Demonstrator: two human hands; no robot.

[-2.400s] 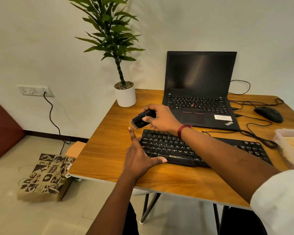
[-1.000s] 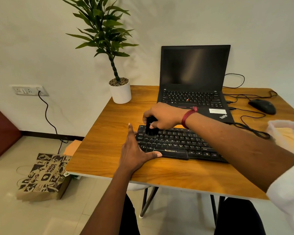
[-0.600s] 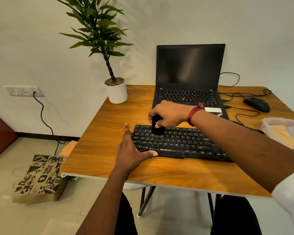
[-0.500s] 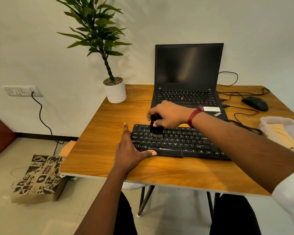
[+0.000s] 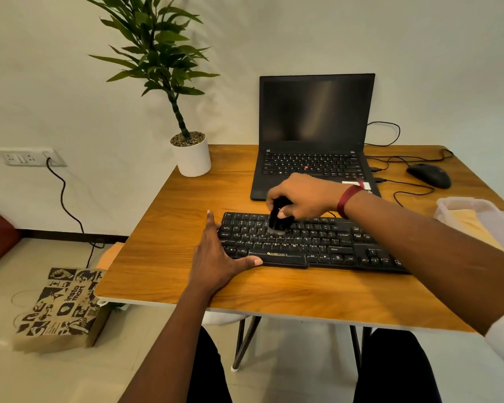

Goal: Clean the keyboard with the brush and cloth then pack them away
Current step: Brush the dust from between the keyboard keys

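Observation:
A black keyboard (image 5: 326, 247) lies across the wooden table (image 5: 172, 274). My right hand (image 5: 301, 194) grips a small black brush (image 5: 280, 218) held upright, its pale bristles touching the keys in the upper left-middle rows. My left hand (image 5: 216, 257) lies flat with fingers apart at the keyboard's left end, thumb along its front edge. A yellow cloth (image 5: 474, 222) sits in a clear plastic container (image 5: 451, 203) at the right edge.
An open black laptop (image 5: 314, 135) stands behind the keyboard. A potted plant (image 5: 191, 152) is at the back left corner, a black mouse (image 5: 428, 175) and cables at the back right. A printed paper bag (image 5: 58, 309) sits on the floor to the left.
My right hand brought the brush down from above the table onto the keys and has swept it rightward along the upper rows. My left hand has stayed at the keyboard's left end.

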